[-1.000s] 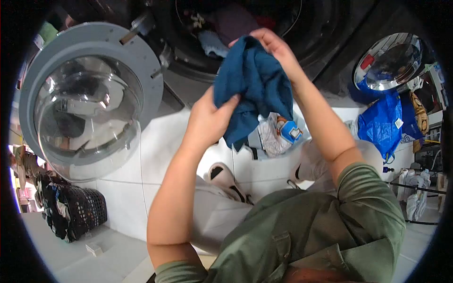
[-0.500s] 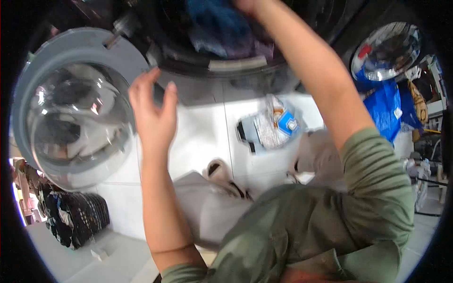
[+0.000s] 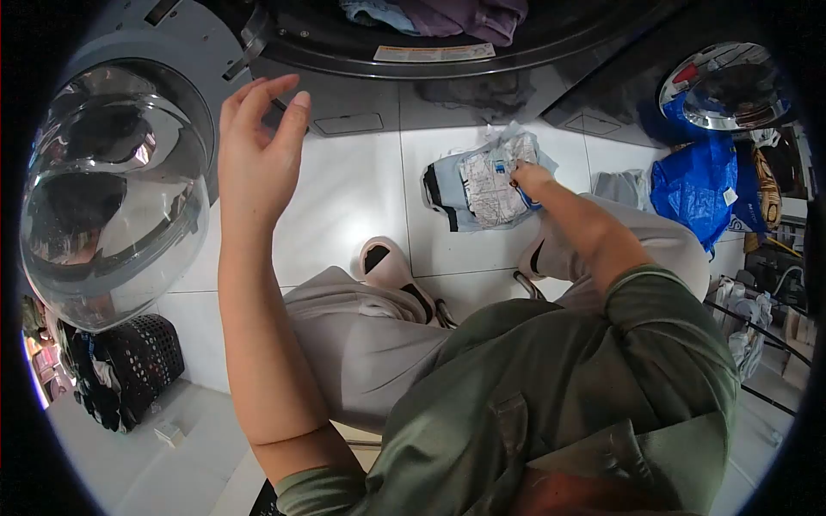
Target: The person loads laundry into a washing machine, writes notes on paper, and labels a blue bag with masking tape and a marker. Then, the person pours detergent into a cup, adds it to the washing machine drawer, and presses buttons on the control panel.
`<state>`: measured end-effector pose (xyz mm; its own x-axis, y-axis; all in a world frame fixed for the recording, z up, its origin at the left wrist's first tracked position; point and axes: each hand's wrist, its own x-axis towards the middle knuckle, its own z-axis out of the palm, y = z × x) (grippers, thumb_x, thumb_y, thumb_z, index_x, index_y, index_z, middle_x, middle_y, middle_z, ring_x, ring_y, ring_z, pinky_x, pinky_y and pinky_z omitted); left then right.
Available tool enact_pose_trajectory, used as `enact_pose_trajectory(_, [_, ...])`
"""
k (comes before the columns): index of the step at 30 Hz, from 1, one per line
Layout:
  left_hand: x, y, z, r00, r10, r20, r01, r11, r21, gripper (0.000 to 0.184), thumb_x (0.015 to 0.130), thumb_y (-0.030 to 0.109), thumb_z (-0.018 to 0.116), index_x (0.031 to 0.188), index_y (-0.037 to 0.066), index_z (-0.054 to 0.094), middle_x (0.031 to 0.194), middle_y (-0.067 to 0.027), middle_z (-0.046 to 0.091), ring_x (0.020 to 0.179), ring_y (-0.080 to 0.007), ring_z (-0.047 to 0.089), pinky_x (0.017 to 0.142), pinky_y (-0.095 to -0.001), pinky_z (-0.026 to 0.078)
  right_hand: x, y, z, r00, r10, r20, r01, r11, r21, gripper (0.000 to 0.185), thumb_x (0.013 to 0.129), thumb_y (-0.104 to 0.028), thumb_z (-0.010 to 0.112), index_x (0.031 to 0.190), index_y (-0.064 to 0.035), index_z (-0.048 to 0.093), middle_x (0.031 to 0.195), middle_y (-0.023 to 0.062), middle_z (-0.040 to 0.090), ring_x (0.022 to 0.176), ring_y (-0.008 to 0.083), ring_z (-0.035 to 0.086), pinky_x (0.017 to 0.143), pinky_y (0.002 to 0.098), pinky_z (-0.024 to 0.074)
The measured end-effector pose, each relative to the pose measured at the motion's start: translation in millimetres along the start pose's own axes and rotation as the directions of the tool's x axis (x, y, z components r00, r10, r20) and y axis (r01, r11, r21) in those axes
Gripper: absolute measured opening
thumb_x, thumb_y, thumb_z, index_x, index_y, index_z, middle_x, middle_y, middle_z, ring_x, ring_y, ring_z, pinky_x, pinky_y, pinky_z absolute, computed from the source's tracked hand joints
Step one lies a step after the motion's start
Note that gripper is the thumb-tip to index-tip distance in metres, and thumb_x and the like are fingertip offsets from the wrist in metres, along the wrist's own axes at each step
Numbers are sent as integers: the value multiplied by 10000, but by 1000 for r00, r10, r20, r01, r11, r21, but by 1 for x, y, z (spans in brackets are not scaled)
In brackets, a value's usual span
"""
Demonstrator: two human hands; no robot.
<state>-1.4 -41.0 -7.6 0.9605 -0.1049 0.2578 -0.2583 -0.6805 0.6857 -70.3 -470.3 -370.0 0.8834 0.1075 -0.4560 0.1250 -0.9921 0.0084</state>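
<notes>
My left hand [image 3: 261,150] is raised beside the open washer door [image 3: 112,193], its fingers apart and nothing in them. On the white floor tiles lies a small pile of folded clothes, pale blue and black at the left, with a whitish printed cloth [image 3: 492,191] on top. My right hand [image 3: 532,177] is down at the right side of this pile, its fingers closed on the printed cloth. Purple cloth [image 3: 465,19] and light blue cloth [image 3: 379,14] rest in the drum opening at the top. The teal cloth is out of sight.
A second round glass door [image 3: 727,86] is at the upper right, above a blue bag [image 3: 693,193]. A dark perforated basket with clothes [image 3: 155,357] stands at the lower left. A wire rack [image 3: 757,331] is at the right edge.
The teal cloth went from both hands into the drum opening with my right hand. My right hand then came down to the floor pile. My left hand let go and moved left. The view has tilted down.
</notes>
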Motion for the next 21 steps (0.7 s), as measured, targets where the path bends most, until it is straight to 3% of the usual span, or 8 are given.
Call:
enact_pose_trajectory(4, [4, 0, 8, 996, -1, 86, 2, 1000, -12, 360, 935, 325, 641, 1190, 72, 666, 1161, -101, 588, 1009, -164, 587, 878, -288, 459, 19, 10, -105, 987, -111, 120, 85, 976, 202, 208, 821, -291, 685, 898, -104, 732, 877, 139, 694, 884, 319, 676, 755, 416, 530])
enact_pose_trajectory(7, [7, 8, 10, 990, -27, 137, 36, 998, -57, 367, 934, 325, 646, 1187, 59, 665, 1036, -60, 618, 885, -122, 570, 807, -256, 450, 20, 5, -212, 915, -380, -136, 373, 664, 648, 253, 870, -334, 672, 892, -83, 702, 755, 106, 674, 708, 213, 639, 646, 380, 493])
enact_pose_trajectory(9, [5, 13, 13, 989, -15, 148, 27, 996, -80, 370, 932, 324, 649, 1183, 53, 665, 971, -35, 625, 825, -102, 546, 772, -246, 441, 8, -12, -266, 929, -354, -105, 350, 753, 558, 277, 889, -344, 661, 901, -70, 693, 761, 112, 674, 677, 195, 620, 633, 369, 488])
enact_pose_trajectory(13, [3, 13, 17, 987, 79, 139, -74, 996, -44, 373, 933, 317, 648, 1178, 37, 662, 964, -33, 628, 823, -98, 555, 772, -242, 445, 18, -42, -212, 923, -227, -310, 351, 827, 440, 301, 890, -320, 664, 915, -20, 677, 767, 118, 671, 706, 224, 635, 653, 383, 503])
enact_pose_trajectory(14, [3, 14, 16, 987, 84, 135, -78, 996, -43, 369, 934, 311, 647, 1176, 33, 661, 968, -34, 629, 828, -97, 556, 774, -241, 445, 33, -45, -166, 992, -73, -100, 111, 885, 452, 393, 880, -416, 650, 945, -31, 696, 812, 151, 693, 756, 270, 673, 686, 427, 520])
enact_pose_trajectory(15, [1, 14, 15, 988, 86, 131, -81, 996, -41, 366, 935, 305, 645, 1174, 29, 660, 972, -35, 629, 832, -96, 558, 775, -240, 445, 34, -60, -133, 992, 8, 127, -29, 985, 169, 508, 852, -542, 628, 967, -56, 718, 867, 176, 708, 799, 301, 692, 741, 445, 534])
enact_pose_trajectory(18, [-5, 13, 12, 991, 44, 127, -38, 998, -53, 354, 936, 289, 645, 1169, 21, 660, 989, -46, 636, 856, -104, 570, 790, -246, 451, 11, -83, 24, 987, 139, 79, -152, 965, 214, 731, 772, -655, 663, 1065, 14, 675, 1084, 201, 683, 1016, 354, 664, 878, 442, 527])
enact_pose_trajectory(21, [-11, 12, 12, 989, 10, 150, 1, 997, -71, 344, 938, 278, 644, 1161, 17, 662, 1017, -55, 641, 869, -107, 579, 795, -249, 454, 2, -90, 64, 989, 113, 94, -138, 933, 333, 300, 793, -230, 685, 1020, -34, 675, 993, 202, 693, 940, 347, 674, 811, 453, 536])
